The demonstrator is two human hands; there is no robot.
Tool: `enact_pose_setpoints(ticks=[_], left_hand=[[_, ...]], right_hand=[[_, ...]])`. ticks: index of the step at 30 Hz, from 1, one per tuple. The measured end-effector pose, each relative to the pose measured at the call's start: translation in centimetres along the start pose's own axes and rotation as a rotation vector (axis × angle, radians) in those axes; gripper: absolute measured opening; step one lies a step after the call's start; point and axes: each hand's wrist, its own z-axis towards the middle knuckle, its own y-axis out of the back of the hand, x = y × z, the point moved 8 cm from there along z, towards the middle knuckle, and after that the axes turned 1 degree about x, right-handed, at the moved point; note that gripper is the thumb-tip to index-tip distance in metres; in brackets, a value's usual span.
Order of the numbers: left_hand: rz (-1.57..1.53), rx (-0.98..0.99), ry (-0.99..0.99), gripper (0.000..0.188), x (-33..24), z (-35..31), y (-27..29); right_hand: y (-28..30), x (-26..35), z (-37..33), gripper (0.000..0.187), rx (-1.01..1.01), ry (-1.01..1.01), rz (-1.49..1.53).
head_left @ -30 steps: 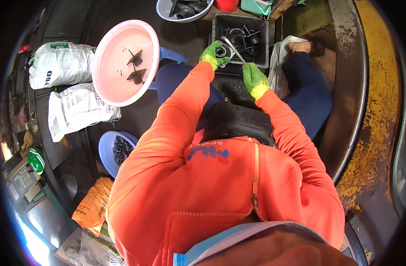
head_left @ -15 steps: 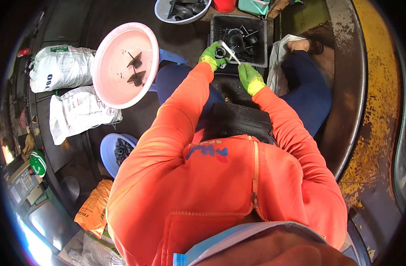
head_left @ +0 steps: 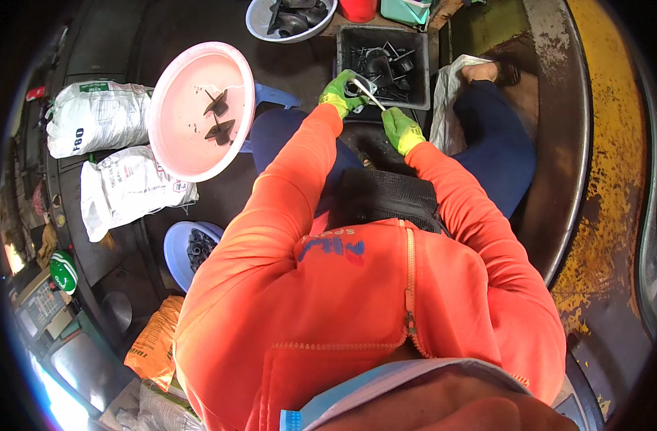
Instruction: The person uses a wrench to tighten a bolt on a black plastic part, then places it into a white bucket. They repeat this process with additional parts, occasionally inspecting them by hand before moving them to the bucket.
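My left hand point(head_left: 336, 95), in a green-yellow glove, is closed round a small dark round part point(head_left: 353, 89) at the near left corner of a black bin. My right hand point(head_left: 399, 129), gloved alike, grips the near end of a slim, light-coloured tool point(head_left: 369, 92). The tool slants up and left, its far end against or just over the round part; I cannot tell its exact kind. Beyond both hands, the black bin point(head_left: 341, 50) holds dark curved pieces point(head_left: 378, 67) and thin rods.
On the left stands a pink basin point(head_left: 178, 93) with two dark finned pieces point(head_left: 219, 131). White sacks point(head_left: 99, 118) lie beside it. Blue basins point(head_left: 176, 251) of dark parts stand at lower left and top. A red container point(head_left: 359, 8) and a green one point(head_left: 406, 11) stand behind the bin.
The tool's far end has come slightly down and left over the round part. Both hands stay close together near the bin; the whole view has shifted a little.
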Motion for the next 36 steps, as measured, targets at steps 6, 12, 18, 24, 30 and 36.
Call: enact_pose_setpoints(ticks=[6, 12, 18, 24, 30, 36], left_hand=[[0.108, -0.109, -0.101, 0.054, -1.2, -0.4, 0.7], [-0.006, -0.031, 0.07, 0.047, -2.8, -1.2, 0.2], [-0.022, 0.024, 0.022, 0.021, -4.6, -1.8, -0.3], [-0.228, 0.002, 0.154, 0.035, -4.1, -2.1, -0.2], [-0.023, -0.172, 0.061, 0.074, -6.5, -1.1, 3.9], [-0.166, -0.595, -0.064, 0.086, -10.0, 5.6, 14.5]], right_hand=[[-0.8, -0.9, -0.3, 0.04, 0.111, -0.174, -0.02], [-1.0, -0.6, -0.9, 0.042, 0.165, -0.188, -0.047], [0.3, 0.9, -1.5, 0.039, 0.096, -0.134, 0.033], [0.0, 0.5, -0.8, 0.042, 0.201, -0.19, -0.047], [8.4, 3.8, -1.9, 0.025, -0.246, 0.082, 0.295], [15.1, 0.7, -6.9, 0.023, -0.273, -0.175, 1.058]])
